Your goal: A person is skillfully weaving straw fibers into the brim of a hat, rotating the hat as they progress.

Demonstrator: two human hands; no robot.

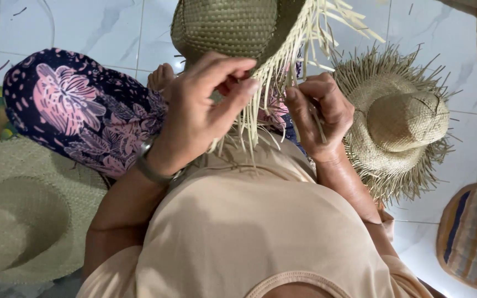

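Note:
A half-woven green-tan straw hat (233,25) is held up in front of me, loose straw strands (271,83) hanging from its unfinished brim. My left hand (205,110) pinches the brim edge where the strands begin, a bracelet on its wrist. My right hand (318,113) is closed around a few of the hanging strands just right of the left hand. Both hands are close together over my lap.
A pale straw hat with a frayed brim (401,121) lies on the white tiled floor (84,27) at right. A large woven hat (23,209) lies at lower left. My floral-clad leg (84,110) stretches left. A striped woven cushion (470,237) sits at lower right.

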